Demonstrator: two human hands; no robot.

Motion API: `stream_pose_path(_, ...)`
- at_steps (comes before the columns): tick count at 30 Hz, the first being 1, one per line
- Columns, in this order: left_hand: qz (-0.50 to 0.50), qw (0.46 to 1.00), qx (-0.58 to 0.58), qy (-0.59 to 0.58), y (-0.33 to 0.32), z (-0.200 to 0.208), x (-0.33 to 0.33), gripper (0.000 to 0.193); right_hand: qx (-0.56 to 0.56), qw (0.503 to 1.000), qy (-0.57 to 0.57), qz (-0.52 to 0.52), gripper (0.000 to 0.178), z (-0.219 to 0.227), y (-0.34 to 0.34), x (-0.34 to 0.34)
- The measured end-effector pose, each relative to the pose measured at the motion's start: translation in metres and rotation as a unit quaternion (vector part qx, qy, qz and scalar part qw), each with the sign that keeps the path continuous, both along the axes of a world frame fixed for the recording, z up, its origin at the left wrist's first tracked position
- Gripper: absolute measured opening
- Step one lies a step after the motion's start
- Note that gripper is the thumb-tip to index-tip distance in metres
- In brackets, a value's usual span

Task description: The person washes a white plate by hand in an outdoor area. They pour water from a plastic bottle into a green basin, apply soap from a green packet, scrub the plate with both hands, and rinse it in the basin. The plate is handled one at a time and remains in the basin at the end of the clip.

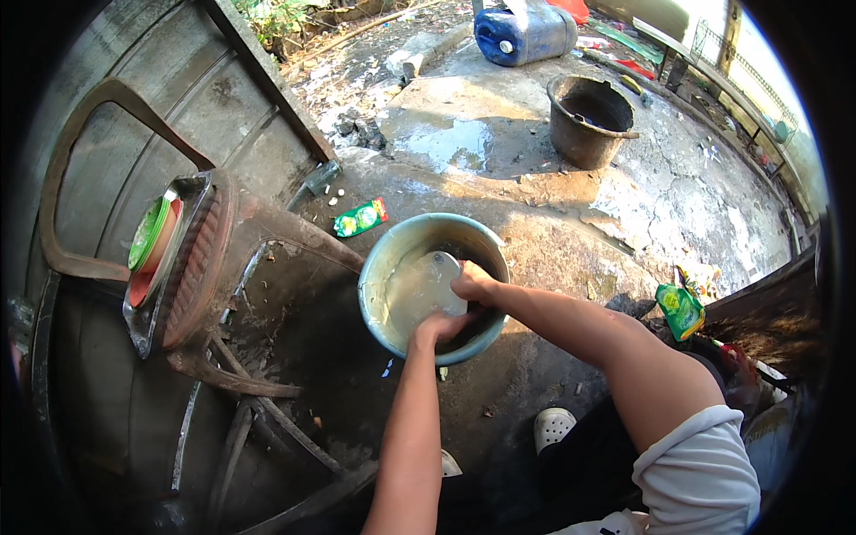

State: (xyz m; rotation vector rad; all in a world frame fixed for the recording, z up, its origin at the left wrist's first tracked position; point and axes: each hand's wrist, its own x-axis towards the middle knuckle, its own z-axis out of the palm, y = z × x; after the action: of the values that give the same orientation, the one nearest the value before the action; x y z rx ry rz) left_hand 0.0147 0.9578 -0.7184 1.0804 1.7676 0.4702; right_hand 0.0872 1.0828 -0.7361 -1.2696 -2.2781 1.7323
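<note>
A round blue-green basin [367, 308] with cloudy water stands on the wet ground in front of me. Both my hands are inside its rim, at a pale, rounded dish [443, 283], perhaps a plate or bowl. My right hand [474, 283] has its fingers curled over the dish's right edge. Lower down, my left hand [439, 328] is at the dish's near edge, its fingertips partly hidden. I cannot make out whether a sponge or cloth is in either hand.
At left, a brown plastic chair [201, 267] carries a metal tray [143, 334] with green and red dishes [152, 234]. Green packets [360, 218] lie on the ground. Farther off are a dark bucket [588, 134] and a blue jerrycan [526, 36]. A white clog [554, 428] shows below.
</note>
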Motion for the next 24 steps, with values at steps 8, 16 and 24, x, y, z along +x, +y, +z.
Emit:
stream_pose_path(8, 0.227, 0.901, 0.177, -0.323, 0.005, -0.001, 0.008, 0.067, 0.010, 0.997, -0.063, 0.033, 0.046, 0.058, 0.010, 0.007)
stream_pose_path(16, 0.240, 0.911, 0.236, 0.239, 0.009, -0.020, 0.022, 0.080, -0.006, 0.998, 0.054, -0.002, 0.038, 0.127, 0.043, 0.054)
stream_pose_path(24, 0.508, 0.777, 0.370, -0.043, 0.012, 0.030, -0.015, 0.032, -0.130, 0.980, 0.146, -0.033, 0.045, 0.138, 0.054, 0.077)
